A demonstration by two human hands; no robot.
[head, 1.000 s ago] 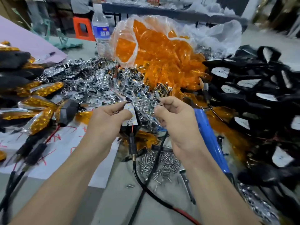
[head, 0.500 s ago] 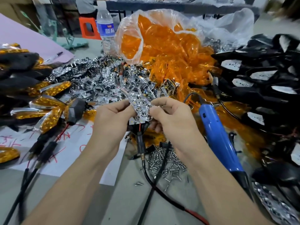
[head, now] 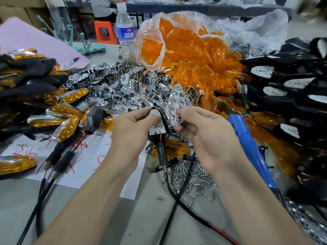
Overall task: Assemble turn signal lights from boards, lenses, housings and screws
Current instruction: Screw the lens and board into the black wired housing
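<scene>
Nearest, the matte grey desk [head: 141,218] is crossed by black cables. A loose heap of small silver screws [head: 192,175] lies beside white paper [head: 92,156] with red writing. Above them, the left grip [head: 134,131] curls round 1 black housing [head: 159,137] with a white board [head: 157,126] seated in it. The right grip [head: 208,137] pinches 1 dimpled chrome reflector [head: 175,106] just beside the board. Beyond lie a blue screwdriver [head: 247,138], a glittering chrome heap [head: 115,89], and glossy orange lenses [head: 185,43] in a clear bag, with a water bottle [head: 124,29] behind.
</scene>
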